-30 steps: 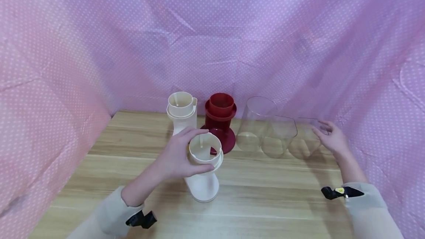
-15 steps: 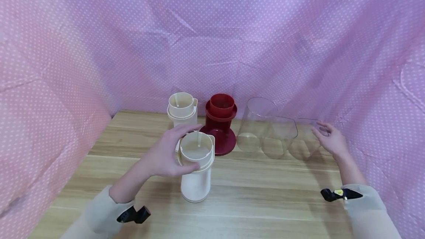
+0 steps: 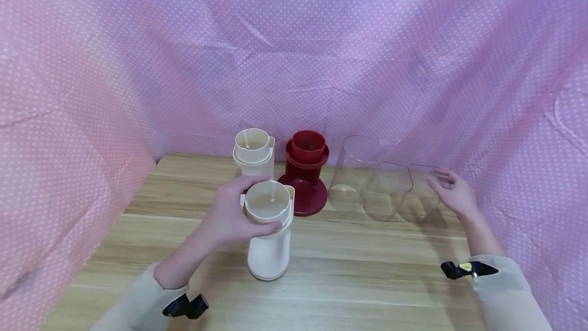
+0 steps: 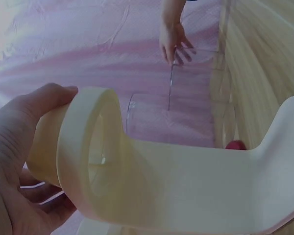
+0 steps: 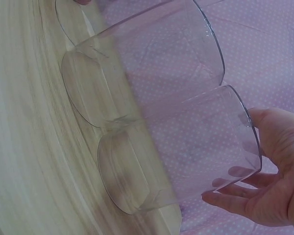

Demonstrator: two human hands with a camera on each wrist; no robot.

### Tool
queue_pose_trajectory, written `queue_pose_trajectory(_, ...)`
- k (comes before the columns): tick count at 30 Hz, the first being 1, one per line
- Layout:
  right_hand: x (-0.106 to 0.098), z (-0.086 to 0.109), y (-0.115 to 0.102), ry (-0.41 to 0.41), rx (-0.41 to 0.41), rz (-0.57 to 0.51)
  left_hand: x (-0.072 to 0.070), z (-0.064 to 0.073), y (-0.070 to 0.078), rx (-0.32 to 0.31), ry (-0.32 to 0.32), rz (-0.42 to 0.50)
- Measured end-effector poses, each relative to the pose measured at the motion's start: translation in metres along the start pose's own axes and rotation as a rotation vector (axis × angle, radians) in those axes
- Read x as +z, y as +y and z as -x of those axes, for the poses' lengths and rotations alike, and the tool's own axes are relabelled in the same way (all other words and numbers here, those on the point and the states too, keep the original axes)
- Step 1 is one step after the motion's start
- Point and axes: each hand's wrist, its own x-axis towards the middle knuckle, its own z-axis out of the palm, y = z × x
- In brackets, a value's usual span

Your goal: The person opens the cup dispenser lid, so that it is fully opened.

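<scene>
In the head view my left hand grips the ring-shaped top of a cream plastic stand near the middle of the table. The left wrist view shows thumb and fingers round the cup-like collar; the stand's upright runs from the ring to a flat foot. At the far right, my right hand holds the top rim of a clear open cylinder. Its fingertips show through the transparent wall in the right wrist view.
Behind the held stand are a second cream stand and a dark red stand with a round foot. Two more clear cylinders, a tall one and a shorter one, stand beside them. Pink dotted cloth encloses the wooden table.
My left hand has moved slightly left and turned the cream stand, so its upright now faces the front over the foot. My right hand has stayed at the clear cylinder's rim.
</scene>
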Motion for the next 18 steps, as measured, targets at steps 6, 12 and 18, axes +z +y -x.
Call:
queue_pose_trajectory(6, 0.001, 0.0, 0.001, -0.003, 0.011, -0.011, -0.034, -0.008, -0.013, 0.087, 0.037, -0.056)
queue_pose_trajectory(12, 0.003, -0.001, 0.0, 0.002, 0.0, -0.012, -0.087, -0.02, -0.026, 0.152, 0.042, -0.062)
queue_pose_trajectory(18, 0.002, -0.001, 0.001, 0.007, 0.011, -0.011, -0.133, -0.037, -0.041, 0.07, 0.036, -0.045)
